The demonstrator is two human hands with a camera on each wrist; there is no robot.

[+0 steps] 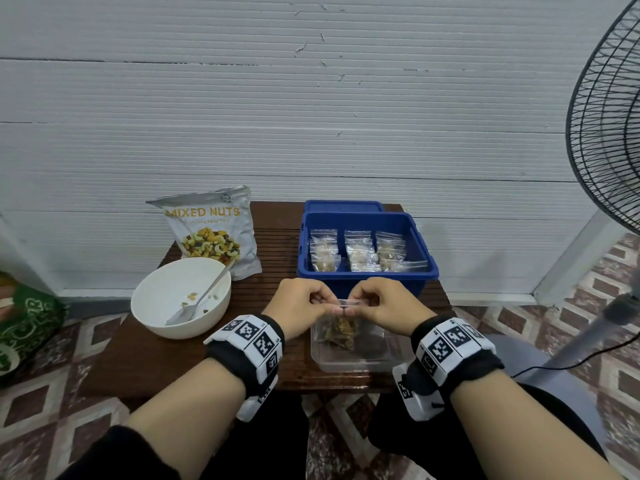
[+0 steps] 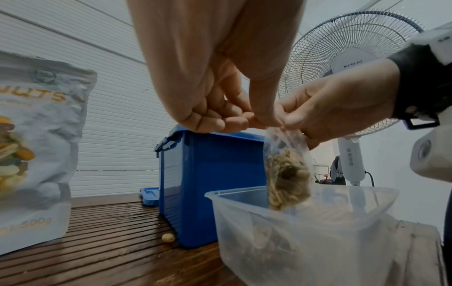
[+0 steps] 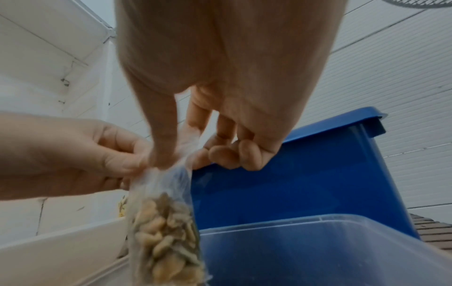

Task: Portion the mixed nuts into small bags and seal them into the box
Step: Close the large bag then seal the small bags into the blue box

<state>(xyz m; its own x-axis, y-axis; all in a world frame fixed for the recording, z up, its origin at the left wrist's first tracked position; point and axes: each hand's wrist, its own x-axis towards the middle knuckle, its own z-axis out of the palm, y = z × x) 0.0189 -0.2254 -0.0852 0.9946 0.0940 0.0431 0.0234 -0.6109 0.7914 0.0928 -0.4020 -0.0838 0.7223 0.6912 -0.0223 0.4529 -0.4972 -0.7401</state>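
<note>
A small clear bag (image 1: 341, 327) (image 2: 287, 172) (image 3: 166, 230) half full of nuts hangs over a clear plastic tub (image 1: 360, 362) (image 2: 318, 232) (image 3: 318, 251). My left hand (image 1: 304, 306) (image 2: 220, 116) (image 3: 73, 154) and right hand (image 1: 381, 306) (image 2: 330, 110) (image 3: 195, 135) both pinch the bag's top edge, thumbs and forefingers meeting at the strip. Behind them stands the blue box (image 1: 367, 268) (image 2: 208, 183) (image 3: 293, 183), lid off, with several filled bags (image 1: 360, 252) in rows inside. The Mixed Nuts pouch (image 1: 214, 230) (image 2: 36, 145) stands at the back left.
A white bowl (image 1: 180, 299) (image 3: 61, 251) with a spoon (image 1: 197, 299) and a few nuts sits left on the brown slatted table (image 1: 138, 362). The blue lid (image 1: 344, 205) lies behind the box. One loose nut (image 2: 168, 237) lies by the box. A standing fan (image 1: 606, 150) (image 2: 349, 67) is on the right.
</note>
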